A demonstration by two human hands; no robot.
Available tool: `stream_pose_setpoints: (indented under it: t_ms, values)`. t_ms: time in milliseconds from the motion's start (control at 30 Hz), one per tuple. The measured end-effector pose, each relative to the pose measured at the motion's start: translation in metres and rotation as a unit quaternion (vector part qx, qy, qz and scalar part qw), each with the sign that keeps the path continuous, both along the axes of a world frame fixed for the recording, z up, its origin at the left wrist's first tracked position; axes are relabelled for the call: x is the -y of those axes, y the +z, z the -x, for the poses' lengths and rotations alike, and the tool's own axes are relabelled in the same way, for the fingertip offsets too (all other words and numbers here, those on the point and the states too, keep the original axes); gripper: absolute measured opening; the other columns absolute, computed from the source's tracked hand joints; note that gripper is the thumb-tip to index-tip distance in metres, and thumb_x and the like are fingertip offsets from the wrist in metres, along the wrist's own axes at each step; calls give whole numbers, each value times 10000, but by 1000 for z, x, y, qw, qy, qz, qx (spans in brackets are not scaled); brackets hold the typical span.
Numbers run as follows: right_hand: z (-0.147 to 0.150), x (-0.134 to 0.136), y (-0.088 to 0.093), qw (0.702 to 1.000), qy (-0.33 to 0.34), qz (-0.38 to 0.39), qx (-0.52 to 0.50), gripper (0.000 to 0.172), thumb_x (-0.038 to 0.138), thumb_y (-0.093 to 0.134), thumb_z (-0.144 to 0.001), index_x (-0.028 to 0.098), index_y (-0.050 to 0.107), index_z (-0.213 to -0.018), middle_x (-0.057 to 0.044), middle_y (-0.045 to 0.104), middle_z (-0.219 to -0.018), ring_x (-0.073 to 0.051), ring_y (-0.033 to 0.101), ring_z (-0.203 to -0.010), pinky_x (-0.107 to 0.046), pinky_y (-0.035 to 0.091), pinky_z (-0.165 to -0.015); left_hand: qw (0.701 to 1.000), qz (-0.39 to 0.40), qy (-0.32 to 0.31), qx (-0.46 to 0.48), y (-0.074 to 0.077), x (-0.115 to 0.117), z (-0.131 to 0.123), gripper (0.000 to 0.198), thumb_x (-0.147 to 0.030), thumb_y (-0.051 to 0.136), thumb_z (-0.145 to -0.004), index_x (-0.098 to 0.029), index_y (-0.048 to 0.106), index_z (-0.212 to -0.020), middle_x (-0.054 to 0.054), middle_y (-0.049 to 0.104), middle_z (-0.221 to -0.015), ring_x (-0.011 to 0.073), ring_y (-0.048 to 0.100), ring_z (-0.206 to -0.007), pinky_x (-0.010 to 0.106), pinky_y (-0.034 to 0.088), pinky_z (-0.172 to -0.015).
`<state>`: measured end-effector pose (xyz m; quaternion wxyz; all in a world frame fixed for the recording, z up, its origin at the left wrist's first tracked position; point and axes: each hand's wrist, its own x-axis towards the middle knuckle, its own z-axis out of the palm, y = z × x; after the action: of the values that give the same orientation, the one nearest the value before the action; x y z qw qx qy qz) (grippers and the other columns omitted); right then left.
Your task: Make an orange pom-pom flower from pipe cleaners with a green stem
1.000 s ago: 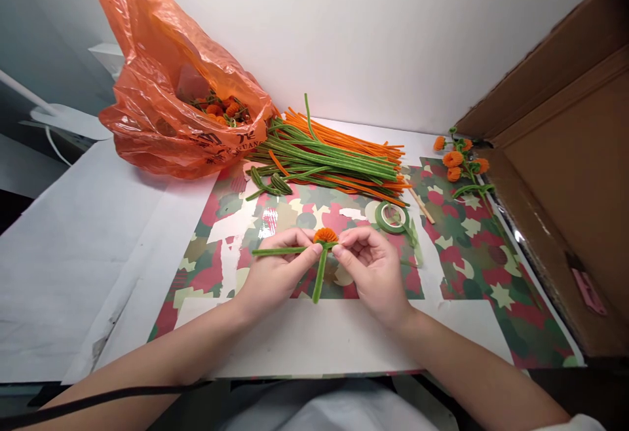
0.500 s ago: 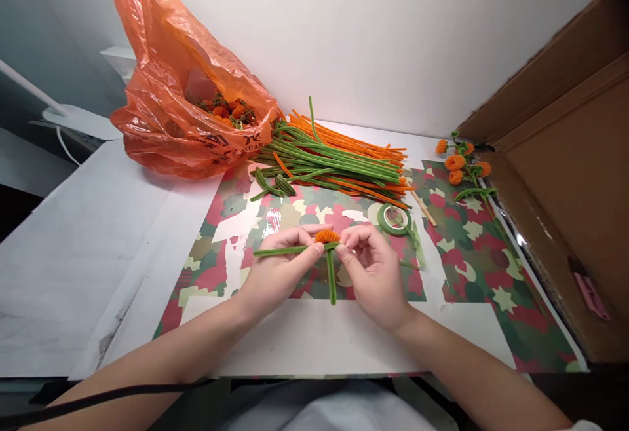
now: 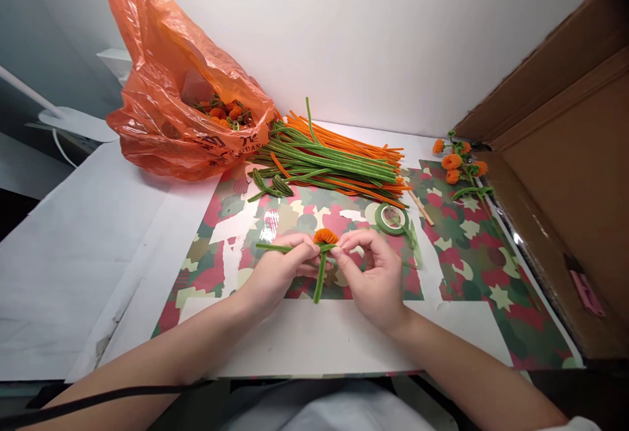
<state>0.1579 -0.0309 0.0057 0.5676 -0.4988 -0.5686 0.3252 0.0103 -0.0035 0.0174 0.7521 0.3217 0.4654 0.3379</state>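
Between my hands is a small orange pipe-cleaner flower (image 3: 325,236) with a short green stem (image 3: 320,280) hanging below it. A green pipe cleaner (image 3: 273,247) lies crosswise just under the flower head, its long end pointing left. My left hand (image 3: 275,270) is closed on this crosswise pipe cleaner, thumb and fingers pinched just left of the stem. My right hand (image 3: 376,274) pinches its short end to the right of the stem, with the other fingers curled. The fingertips partly hide where the pieces cross.
An orange plastic bag (image 3: 191,116) with more flowers stands back left. Beside it lie bundled green pipe cleaners (image 3: 339,156) and orange pipe cleaners (image 3: 344,135). Green tape (image 3: 392,219) and a thin stick (image 3: 421,207) lie right, near a finished flower spray (image 3: 452,162) and cardboard (image 3: 565,156).
My left fingers have shifted their grip on the crosswise pipe cleaner and now curl behind it. The stem's lower end has swung left, and more of the flower head shows.
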Motion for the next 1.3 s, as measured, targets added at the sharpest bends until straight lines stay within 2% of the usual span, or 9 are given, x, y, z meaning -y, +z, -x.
stream_pose_setpoints:
  t_ms: [133, 300, 500, 667, 767, 833, 933, 1100, 1300]
  values:
    - [2, 0, 1, 1000, -10, -16, -8, 151, 108, 624, -805, 220, 540, -748, -2, 622, -756, -157, 623, -764, -308, 516, -721, 999, -9, 4, 33, -5, 3, -3, 227, -276, 651, -718, -164, 530, -562, -28, 552, -608, 117, 585, -620, 267, 532, -679]
    - [3, 1, 1, 999, -5, 3, -38, 173, 94, 625, -806, 214, 518, -743, 9, 603, -756, -138, 606, -755, -288, 499, -717, 998, -13, 12, 66, -11, 6, -6, 288, -290, 669, -715, -170, 464, -551, -32, 521, -585, 110, 537, -610, 240, 490, -620]
    - [3, 3, 1, 998, 3, 21, -53, 174, 106, 626, -807, 209, 506, -734, 18, 590, -753, -125, 585, -748, -283, 478, -734, 984, -160, 16, -70, -11, 8, -3, 298, -285, 611, -787, -170, 461, -557, -56, 477, -549, 69, 433, -482, 191, 354, -460]
    - [3, -1, 4, 984, 20, 102, -147, 176, 168, 670, -780, 205, 508, -722, 24, 569, -741, -110, 569, -713, -246, 487, -672, 967, -227, 11, -113, -3, 7, -1, 287, -287, 623, -775, -167, 509, -540, -50, 492, -523, 73, 455, -454, 191, 365, -436]
    - [1, -3, 5, 966, 25, 155, -205, 206, 219, 710, -748, 203, 506, -721, 28, 569, -734, -100, 556, -663, -229, 482, -608, 972, -199, 2, -127, -1, 6, -2, 277, -354, 636, -785, -163, 572, -594, -24, 561, -574, 97, 520, -497, 201, 403, -453]
    - [0, -3, 5, 963, 21, 157, -217, 222, 231, 724, -736, 202, 505, -718, 29, 569, -732, -95, 554, -652, -224, 481, -598, 982, -151, -3, -112, -2, 5, -3, 308, -424, 641, -789, -164, 586, -633, -13, 594, -600, 103, 526, -481, 205, 398, -424]
    - [0, -2, 5, 970, 17, 137, -200, 216, 219, 719, -740, 199, 506, -706, 27, 573, -728, -92, 551, -656, -214, 477, -596, 995, -83, 4, -49, -4, 3, -5, 322, -450, 698, -752, -158, 598, -659, -16, 605, -612, 94, 531, -480, 205, 433, -445]
    - [1, -1, 6, 981, 21, 116, -154, 204, 207, 681, -773, 202, 495, -690, 17, 594, -727, -99, 556, -655, -222, 487, -593, 995, -4, 50, 89, -5, -2, -7, 297, -344, 820, -641, -156, 591, -636, -26, 603, -624, 133, 638, -678, 225, 536, -653]
    - [1, 0, 5, 994, 27, 60, -93, 175, 152, 646, -795, 208, 508, -703, 14, 600, -735, -118, 595, -714, -245, 514, -641, 992, 18, 50, 118, -3, -2, -5, 265, -344, 783, -684, -149, 607, -647, -26, 587, -591, 130, 620, -631, 256, 546, -679]
